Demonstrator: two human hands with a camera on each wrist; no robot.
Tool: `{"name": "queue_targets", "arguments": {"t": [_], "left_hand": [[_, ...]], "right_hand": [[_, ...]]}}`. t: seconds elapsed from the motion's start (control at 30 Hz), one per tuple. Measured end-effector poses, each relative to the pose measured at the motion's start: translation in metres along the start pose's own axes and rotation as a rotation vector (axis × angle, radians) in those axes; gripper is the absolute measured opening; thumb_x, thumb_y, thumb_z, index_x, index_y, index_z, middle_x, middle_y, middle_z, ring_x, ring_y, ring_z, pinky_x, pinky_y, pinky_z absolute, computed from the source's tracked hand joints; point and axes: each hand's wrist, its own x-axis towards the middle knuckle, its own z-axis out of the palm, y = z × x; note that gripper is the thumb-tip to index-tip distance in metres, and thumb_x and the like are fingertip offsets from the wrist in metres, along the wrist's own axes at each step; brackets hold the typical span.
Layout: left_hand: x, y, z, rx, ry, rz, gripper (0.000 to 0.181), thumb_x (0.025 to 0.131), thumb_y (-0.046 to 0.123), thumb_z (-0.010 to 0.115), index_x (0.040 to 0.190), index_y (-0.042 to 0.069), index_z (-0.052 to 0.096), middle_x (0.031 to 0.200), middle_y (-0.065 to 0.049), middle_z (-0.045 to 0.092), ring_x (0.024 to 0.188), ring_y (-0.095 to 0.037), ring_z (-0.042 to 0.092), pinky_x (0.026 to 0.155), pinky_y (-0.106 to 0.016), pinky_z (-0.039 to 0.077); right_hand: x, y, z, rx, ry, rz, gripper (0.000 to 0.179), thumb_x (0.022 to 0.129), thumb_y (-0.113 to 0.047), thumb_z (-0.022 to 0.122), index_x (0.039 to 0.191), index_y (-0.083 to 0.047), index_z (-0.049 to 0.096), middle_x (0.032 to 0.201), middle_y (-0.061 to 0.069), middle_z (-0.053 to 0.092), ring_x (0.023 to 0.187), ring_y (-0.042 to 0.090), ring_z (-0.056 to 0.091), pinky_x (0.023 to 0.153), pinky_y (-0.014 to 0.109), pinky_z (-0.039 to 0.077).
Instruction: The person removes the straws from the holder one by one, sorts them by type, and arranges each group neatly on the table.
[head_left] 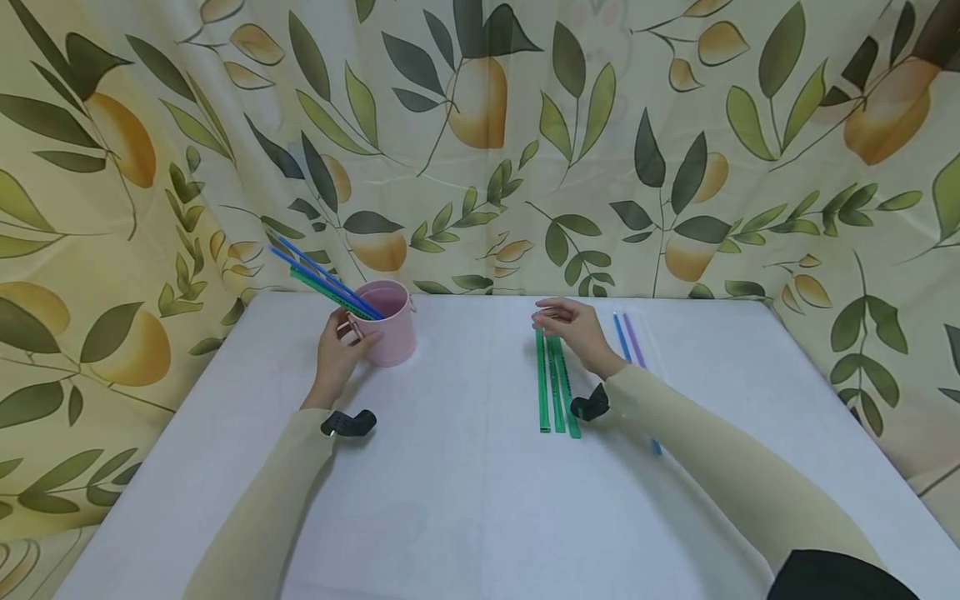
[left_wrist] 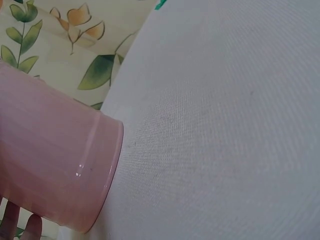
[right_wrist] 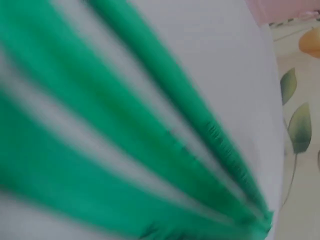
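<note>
My left hand (head_left: pixel 341 354) holds a small pink bucket (head_left: pixel 390 333) at its left side, thumb across the front. Blue sticks (head_left: pixel 330 279) and green sticks (head_left: pixel 318 286) lean out of it to the left. In the left wrist view the bucket (left_wrist: pixel 55 150) looks tilted, with fingertips (left_wrist: pixel 32 227) below it. My right hand (head_left: pixel 581 333) is over the far ends of several flat green sticks (head_left: pixel 557 392), its fingers loosely bent; whether they touch is unclear. Close up in the right wrist view, those green sticks (right_wrist: pixel 220 145) look blurred, and no fingers show.
A blue stick (head_left: pixel 622 337) and a purple stick (head_left: pixel 633 340) lie right of the green ones, partly hidden beneath my right forearm. Everything rests on a white-covered table (head_left: pixel 450 483). A leaf-patterned curtain (head_left: pixel 420 192) hangs behind its far edge.
</note>
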Motion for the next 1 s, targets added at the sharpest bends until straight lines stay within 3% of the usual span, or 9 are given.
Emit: {"name": "queue_targets", "arguments": {"t": [0.23, 0.53, 0.77, 1.0], "left_hand": [[0.002, 0.002, -0.002, -0.025, -0.007, -0.021, 0.075, 0.083, 0.014, 0.071, 0.145, 0.006, 0.029, 0.147, -0.017, 0.035, 0.135, -0.033, 0.034, 0.109, -0.047, 0.040], [0.002, -0.001, 0.000, -0.004, 0.005, -0.003, 0.076, 0.082, 0.022, 0.072, 0.144, 0.009, 0.031, 0.146, -0.014, 0.037, 0.133, -0.029, 0.037, 0.108, -0.044, 0.042], [0.003, -0.002, 0.001, -0.002, 0.019, -0.001, 0.076, 0.082, 0.022, 0.073, 0.144, 0.009, 0.032, 0.145, -0.014, 0.038, 0.132, -0.030, 0.038, 0.108, -0.045, 0.042], [0.000, 0.001, 0.001, -0.002, 0.015, 0.018, 0.074, 0.082, 0.021, 0.073, 0.142, 0.008, 0.034, 0.144, -0.015, 0.039, 0.131, -0.031, 0.039, 0.107, -0.046, 0.043]], "right_hand": [[0.014, -0.028, 0.029, 0.015, -0.065, -0.087, 0.036, 0.087, -0.014, 0.066, 0.119, 0.001, 0.060, 0.093, -0.004, 0.069, 0.080, 0.003, 0.067, 0.075, 0.021, 0.058], [0.038, -0.064, 0.074, 0.045, -0.149, -0.132, 0.034, 0.087, -0.009, 0.066, 0.117, 0.003, 0.060, 0.095, 0.005, 0.070, 0.081, 0.007, 0.067, 0.077, 0.025, 0.059], [0.060, -0.092, 0.109, -0.007, -0.212, -0.135, 0.034, 0.087, -0.013, 0.067, 0.119, -0.005, 0.060, 0.109, 0.014, 0.068, 0.090, 0.015, 0.067, 0.088, 0.036, 0.057], [0.075, -0.108, 0.146, -0.046, -0.274, -0.193, 0.032, 0.086, -0.011, 0.068, 0.116, -0.002, 0.062, 0.108, 0.018, 0.068, 0.096, 0.021, 0.067, 0.088, 0.031, 0.057]]}}
